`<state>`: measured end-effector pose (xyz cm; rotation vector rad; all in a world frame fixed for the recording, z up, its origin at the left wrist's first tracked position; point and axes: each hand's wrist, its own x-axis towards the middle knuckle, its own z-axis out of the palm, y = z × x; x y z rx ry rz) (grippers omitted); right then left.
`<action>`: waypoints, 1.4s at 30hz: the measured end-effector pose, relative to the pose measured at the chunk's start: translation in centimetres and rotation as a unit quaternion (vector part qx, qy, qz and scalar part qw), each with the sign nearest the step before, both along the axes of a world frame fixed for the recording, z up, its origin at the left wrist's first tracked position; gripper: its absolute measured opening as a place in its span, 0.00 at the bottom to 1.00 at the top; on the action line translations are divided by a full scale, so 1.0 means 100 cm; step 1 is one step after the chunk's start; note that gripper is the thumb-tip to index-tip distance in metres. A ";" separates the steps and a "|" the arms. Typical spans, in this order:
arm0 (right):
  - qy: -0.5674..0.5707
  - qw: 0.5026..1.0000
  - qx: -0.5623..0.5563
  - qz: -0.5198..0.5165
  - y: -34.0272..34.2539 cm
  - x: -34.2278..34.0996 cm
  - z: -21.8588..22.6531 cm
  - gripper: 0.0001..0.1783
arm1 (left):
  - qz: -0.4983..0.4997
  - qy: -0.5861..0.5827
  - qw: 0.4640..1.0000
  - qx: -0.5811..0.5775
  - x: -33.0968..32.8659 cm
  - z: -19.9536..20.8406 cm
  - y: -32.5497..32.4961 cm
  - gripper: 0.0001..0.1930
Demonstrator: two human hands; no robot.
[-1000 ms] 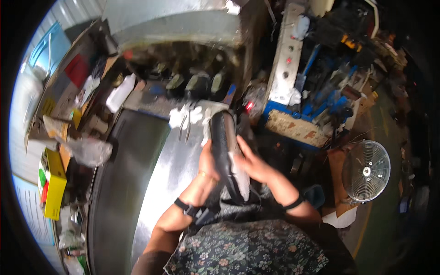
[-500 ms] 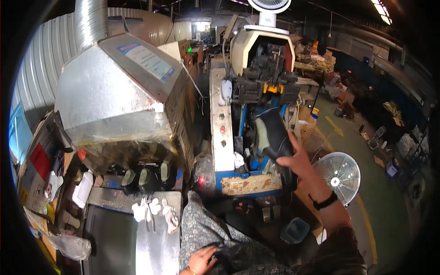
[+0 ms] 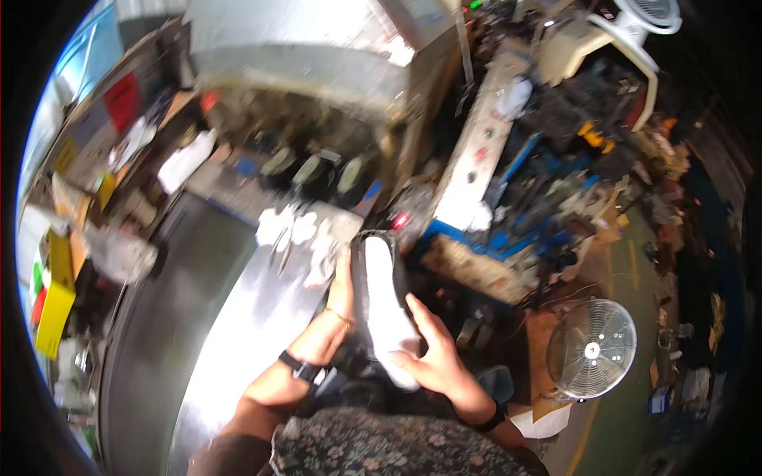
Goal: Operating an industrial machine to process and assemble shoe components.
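A dark shoe upper (image 3: 382, 279) is held in front of me with its long white underside facing up. My left hand (image 3: 341, 289) lies along its left side, the fingers pointing away from me and partly hidden behind it. From the right, my right hand (image 3: 438, 355) grips the near end, its thumb over the white underside. Left of my left hand, white gloves (image 3: 321, 252) and a pair of pincers (image 3: 283, 250) rest on a metal tabletop (image 3: 238, 325).
Several dark shoes (image 3: 315, 176) with pale green tops stand beneath a metal hood (image 3: 298, 51) at the far left. A machine (image 3: 548, 166) with a blue frame stands at the far right. Right of me is a round fan (image 3: 591, 349); a dark conveyor belt (image 3: 163, 317) runs at left.
My view has swung left and down. My right hand has brought the shoe upper from the machine towards me, turned white side up. My left hand has come up from my lap to it.
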<state>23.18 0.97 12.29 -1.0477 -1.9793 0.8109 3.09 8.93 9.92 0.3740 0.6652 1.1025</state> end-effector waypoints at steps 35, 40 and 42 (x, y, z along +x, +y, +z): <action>0.280 0.871 -0.397 0.067 0.016 -0.084 -0.046 0.41 | 0.155 0.005 0.985 -0.079 -0.067 -0.064 -0.048 0.33; 0.152 0.962 -0.209 0.092 -0.023 -0.057 -0.034 0.54 | 0.118 0.002 0.982 -0.146 -0.031 -0.003 -0.066 0.29; 0.340 0.872 -0.342 0.086 -0.025 -0.040 -0.035 0.52 | 0.052 -0.026 0.994 -0.090 -0.028 0.003 -0.079 0.23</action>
